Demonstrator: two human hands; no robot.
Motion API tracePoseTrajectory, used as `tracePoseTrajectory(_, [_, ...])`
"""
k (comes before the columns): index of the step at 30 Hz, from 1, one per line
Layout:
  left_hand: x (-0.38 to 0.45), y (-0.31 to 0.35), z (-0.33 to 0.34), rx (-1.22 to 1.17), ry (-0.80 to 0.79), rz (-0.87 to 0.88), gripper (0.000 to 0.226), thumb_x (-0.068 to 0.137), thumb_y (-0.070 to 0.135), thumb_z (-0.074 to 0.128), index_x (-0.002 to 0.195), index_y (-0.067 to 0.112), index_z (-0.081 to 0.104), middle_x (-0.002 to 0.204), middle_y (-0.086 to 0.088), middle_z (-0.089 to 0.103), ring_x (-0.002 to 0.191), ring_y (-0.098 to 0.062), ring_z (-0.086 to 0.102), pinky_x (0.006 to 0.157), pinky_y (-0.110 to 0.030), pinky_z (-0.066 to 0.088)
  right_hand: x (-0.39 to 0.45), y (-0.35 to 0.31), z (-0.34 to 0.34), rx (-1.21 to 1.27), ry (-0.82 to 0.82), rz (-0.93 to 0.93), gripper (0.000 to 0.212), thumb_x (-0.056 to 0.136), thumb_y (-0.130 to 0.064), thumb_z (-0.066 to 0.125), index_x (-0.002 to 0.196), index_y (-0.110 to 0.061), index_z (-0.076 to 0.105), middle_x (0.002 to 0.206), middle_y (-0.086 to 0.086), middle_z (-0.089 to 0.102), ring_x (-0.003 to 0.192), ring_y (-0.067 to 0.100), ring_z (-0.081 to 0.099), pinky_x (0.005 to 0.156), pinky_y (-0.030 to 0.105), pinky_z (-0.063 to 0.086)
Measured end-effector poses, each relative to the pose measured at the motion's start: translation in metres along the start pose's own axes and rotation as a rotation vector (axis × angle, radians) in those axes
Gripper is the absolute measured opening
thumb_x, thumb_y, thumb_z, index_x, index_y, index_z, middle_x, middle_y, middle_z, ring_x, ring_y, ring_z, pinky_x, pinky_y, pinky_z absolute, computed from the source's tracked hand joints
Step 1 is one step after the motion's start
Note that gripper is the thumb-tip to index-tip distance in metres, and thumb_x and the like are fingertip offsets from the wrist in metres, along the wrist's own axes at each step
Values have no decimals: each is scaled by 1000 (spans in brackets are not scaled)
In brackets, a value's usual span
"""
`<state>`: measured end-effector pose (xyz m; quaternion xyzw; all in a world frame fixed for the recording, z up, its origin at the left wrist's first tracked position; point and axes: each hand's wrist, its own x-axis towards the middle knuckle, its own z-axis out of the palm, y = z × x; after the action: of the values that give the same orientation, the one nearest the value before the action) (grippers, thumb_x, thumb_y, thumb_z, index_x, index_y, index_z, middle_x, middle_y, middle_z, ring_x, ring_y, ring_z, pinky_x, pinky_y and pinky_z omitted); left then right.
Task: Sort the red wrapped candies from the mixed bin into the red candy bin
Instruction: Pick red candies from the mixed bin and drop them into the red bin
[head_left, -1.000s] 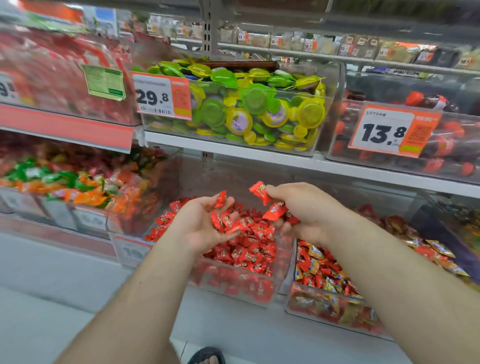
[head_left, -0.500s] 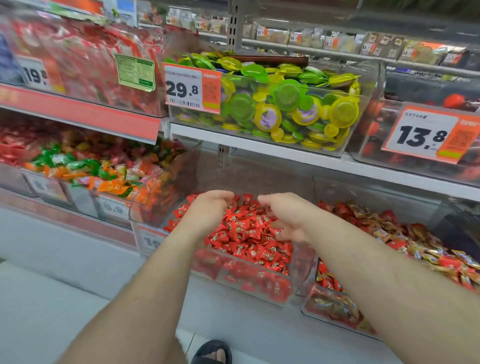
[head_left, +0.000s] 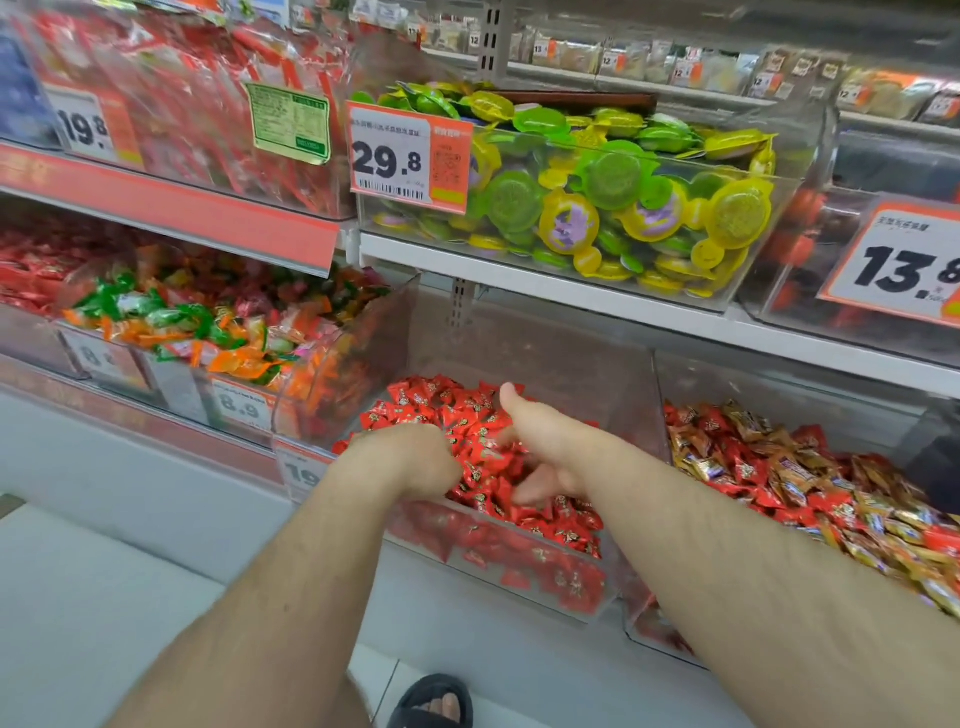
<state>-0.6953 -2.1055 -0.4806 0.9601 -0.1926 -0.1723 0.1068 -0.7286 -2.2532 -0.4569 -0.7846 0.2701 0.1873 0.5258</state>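
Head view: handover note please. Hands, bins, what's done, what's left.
Left hand: down on the red candies in the red candy bin, fingers hidden, grip unclear.
Right hand: over the same bin, thumb up, fingers down among the candies; no held candy visible.
Mixed bin: to the right, red pieces visible among the gold ones.
Done: red bin holds only red candies.
Left: pull the remaining reds from the mixed bin.

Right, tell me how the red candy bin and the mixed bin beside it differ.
The red candy bin holds only red wrappers; the mixed bin holds red and gold together. Both hands, left hand and right hand, are over the red candy bin, none over the mixed bin. Both are clear plastic, same shelf.
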Motion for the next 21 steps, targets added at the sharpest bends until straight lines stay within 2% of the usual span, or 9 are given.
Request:
tracePoseTrajectory(2, [3,-2,3,-28,45,4,25,90,32,46,86,18,67,90,0,66,90,-24,62,86,-37,52,2,-1,1,204,-78,-5,75,96,-69,28,145,-16,43,161,16,17,139,44,34,101,51,44])
tracePoseTrajectory(4, [-1,0,1,-53,95,0,24,88,32,48,92,21,69,92,2,68,91,-24,63,85,-38,53,2,-2,3,256,-117,-19,74,96,-68,30,150,-17,37,163,13,11,142,48,27,108,56,35])
tracePoseTrajectory(6, [-5,4,0,-81,171,4,25,89,33,50,102,25,69,103,4,69,99,-23,63,88,-38,53,-3,-3,1,269,-101,-74,73,99,-64,30,153,-16,30,164,9,13,144,47,22,112,57,30])
tracePoseTrajectory(8, [-7,11,-1,-117,253,38,33,90,35,51,119,28,64,118,3,67,109,-21,61,93,-37,51,-10,-4,-7,309,-64,-145,70,100,-60,30,150,-12,34,160,11,22,142,45,27,110,57,33])
tracePoseTrajectory(10, [-10,23,1,-224,316,133,39,90,29,53,128,27,61,125,3,65,114,-18,60,96,-35,50,-21,-2,-16,376,-42,-194,66,100,-59,32,136,-6,49,149,19,37,134,44,41,106,55,40])
tracePoseTrajectory(13, [-19,51,1,-411,468,311,38,87,17,53,121,27,66,112,6,71,105,-13,63,89,-29,50,-38,6,-28,541,-35,-267,63,101,-57,34,108,0,60,113,22,61,98,35,64,89,47,54])
tracePoseTrajectory(15, [-26,71,0,-527,583,377,34,86,13,55,113,29,69,98,9,72,92,-9,65,82,-28,51,-54,11,-40,655,-39,-329,64,102,-54,33,104,2,64,101,23,68,84,33,68,77,41,58])
tracePoseTrajectory(18, [-33,100,3,-661,658,460,29,84,9,57,104,23,71,93,10,72,88,-8,66,85,-30,53,-74,25,-68,768,-22,-399,62,101,-53,37,112,2,61,109,26,65,90,34,69,72,36,58])
tracePoseTrajectory(21, [-37,128,11,-673,620,545,28,82,12,56,101,25,71,93,12,71,86,-4,65,85,-31,53,-91,48,-104,789,45,-423,61,100,-54,38,113,1,62,117,26,64,105,35,66,85,39,56])
